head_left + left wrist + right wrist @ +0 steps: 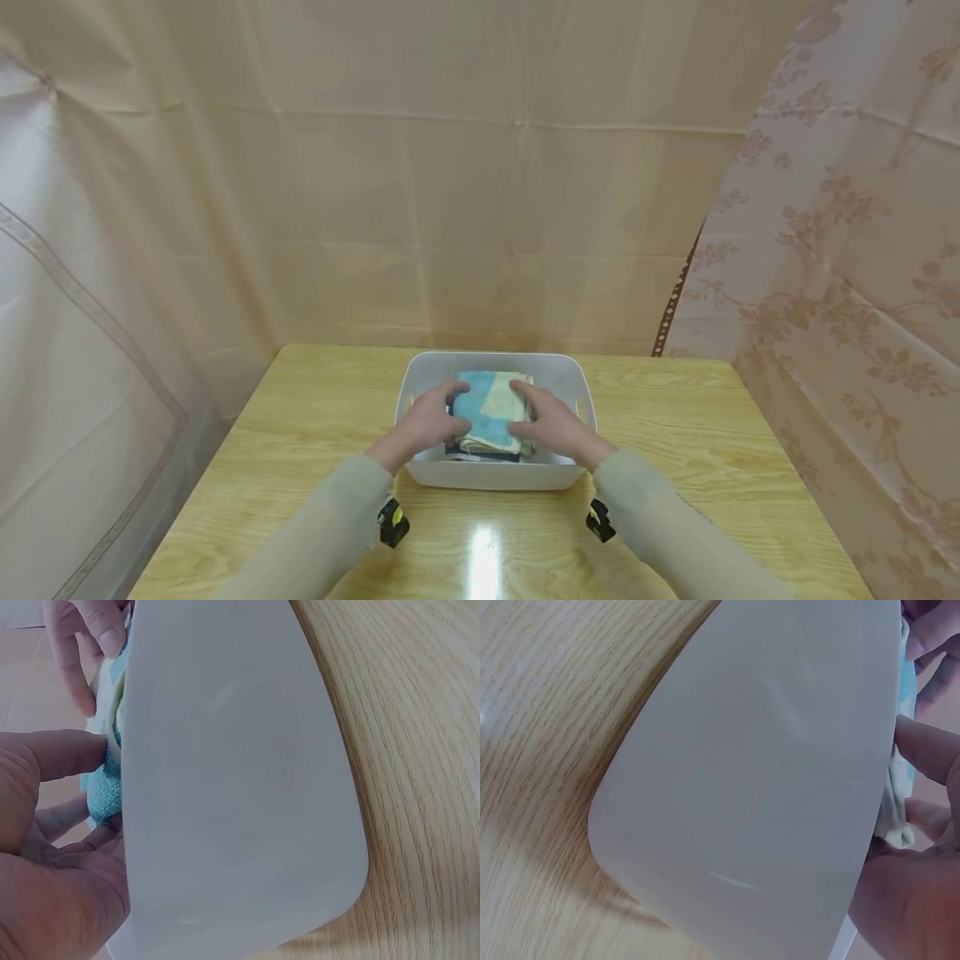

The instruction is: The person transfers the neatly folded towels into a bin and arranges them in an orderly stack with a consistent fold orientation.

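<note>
A folded towel (489,408), light blue and cream, lies on top of a dark folded cloth (480,456) inside a white plastic basket (495,477). My left hand (433,418) grips the towel's left side, thumb at the near edge and fingers farther back. On the opposite side my right hand (553,421) holds it the same way. In the left wrist view, the thumb presses the teal edge of the towel (105,787). The basket wall hides part of both hands' fingers in the wrist views.
The basket stands on a light wood table (300,433), near its back edge. Beige curtains (465,208) hang behind, with a flowered curtain (847,317) at the right. A black strapped device sits at each wrist.
</note>
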The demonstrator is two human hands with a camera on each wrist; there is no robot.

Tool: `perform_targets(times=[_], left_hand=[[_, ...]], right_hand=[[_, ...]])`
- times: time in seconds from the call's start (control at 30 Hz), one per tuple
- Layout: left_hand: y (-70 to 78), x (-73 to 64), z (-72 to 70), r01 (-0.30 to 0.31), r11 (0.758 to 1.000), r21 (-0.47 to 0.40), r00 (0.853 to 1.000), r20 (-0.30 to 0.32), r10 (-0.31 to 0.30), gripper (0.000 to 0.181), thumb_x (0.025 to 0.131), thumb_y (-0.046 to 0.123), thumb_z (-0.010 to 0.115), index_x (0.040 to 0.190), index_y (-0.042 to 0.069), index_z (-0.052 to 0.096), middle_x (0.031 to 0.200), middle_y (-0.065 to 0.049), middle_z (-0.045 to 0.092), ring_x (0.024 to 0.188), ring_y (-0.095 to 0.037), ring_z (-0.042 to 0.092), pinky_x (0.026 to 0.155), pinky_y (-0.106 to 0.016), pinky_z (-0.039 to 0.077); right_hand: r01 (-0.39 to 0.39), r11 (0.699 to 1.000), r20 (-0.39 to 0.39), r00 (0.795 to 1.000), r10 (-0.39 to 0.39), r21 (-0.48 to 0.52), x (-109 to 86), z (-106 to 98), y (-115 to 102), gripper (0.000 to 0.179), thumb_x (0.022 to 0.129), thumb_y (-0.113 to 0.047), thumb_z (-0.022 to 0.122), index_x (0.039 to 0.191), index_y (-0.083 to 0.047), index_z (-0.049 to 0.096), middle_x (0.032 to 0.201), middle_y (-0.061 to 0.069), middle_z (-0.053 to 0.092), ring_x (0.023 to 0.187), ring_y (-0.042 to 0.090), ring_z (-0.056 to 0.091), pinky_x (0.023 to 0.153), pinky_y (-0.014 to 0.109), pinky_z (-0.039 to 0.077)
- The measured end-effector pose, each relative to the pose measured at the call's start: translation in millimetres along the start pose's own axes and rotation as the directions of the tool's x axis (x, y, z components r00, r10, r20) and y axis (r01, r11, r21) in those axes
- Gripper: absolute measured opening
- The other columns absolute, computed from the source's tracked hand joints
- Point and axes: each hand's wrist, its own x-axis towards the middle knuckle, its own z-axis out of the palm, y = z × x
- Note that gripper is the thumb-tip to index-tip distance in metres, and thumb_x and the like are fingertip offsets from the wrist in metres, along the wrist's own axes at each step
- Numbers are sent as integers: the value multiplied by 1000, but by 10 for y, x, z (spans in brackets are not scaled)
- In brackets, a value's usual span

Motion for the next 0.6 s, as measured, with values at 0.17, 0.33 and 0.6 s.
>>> perform_targets(times=[0.17,0.33,0.6], left_hand=[[-13,21,26,5,999,48,1000,-3,-4,68,85,5,72,148,8,49,114,-15,62,66,-18,62,60,-29,55],[-29,29,47,-11,993,118,1000,-11,12,68,83,8,76,147,6,51,123,-18,60,81,-21,62,69,-34,57],[-18,-54,-4,-4,985,170,999,-31,10,69,85,19,77,148,8,51,130,-20,53,102,-28,58,82,-43,55]], right_hand=[[-13,995,-16,1000,12,-100,-10,22,-9,79,95,-20,73,160,-7,31,153,26,41,137,40,45,113,59,39],[-29,986,-20,999,26,-167,-17,20,23,83,94,-25,74,161,-9,28,147,29,45,119,35,56,105,58,46],[0,986,-17,1000,-3,-165,-12,-67,71,77,99,-25,69,162,-10,27,153,25,43,126,40,56,104,56,49]])
